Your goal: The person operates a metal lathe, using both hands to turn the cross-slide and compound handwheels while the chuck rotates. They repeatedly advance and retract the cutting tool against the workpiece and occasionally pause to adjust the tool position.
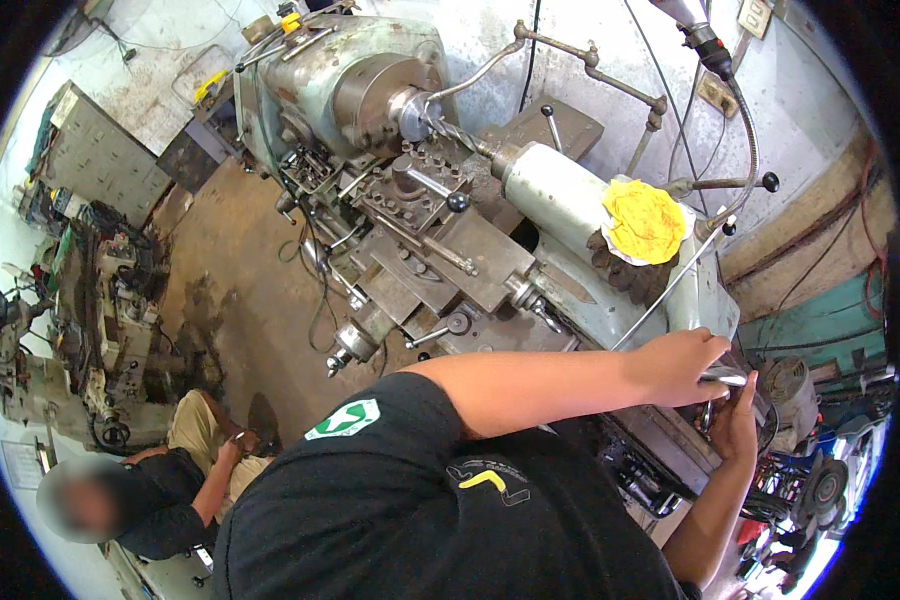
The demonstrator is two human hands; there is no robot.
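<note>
I stand at a grey-green metal lathe (370, 70). Both my hands are at the handwheel (715, 400) on the tailstock's right end. My left hand (678, 365) reaches across from my shoulder and closes over the wheel's shiny metal handle (725, 379). Just below it, my right hand (736, 420) comes up from the lower right and grips the wheel's rim. The pale tailstock (555, 185) carries a large twist drill bit (460, 135) that points at the workpiece in the chuck (375, 100).
A yellow cloth (645, 220) and dark gloves lie on the tailstock. The tool post (415, 180) and carriage sit mid-bed. A flexible lamp arm (745, 130) hangs at the right. Another person (170, 480) sits on the stained floor at lower left, beside cluttered machines (90, 290).
</note>
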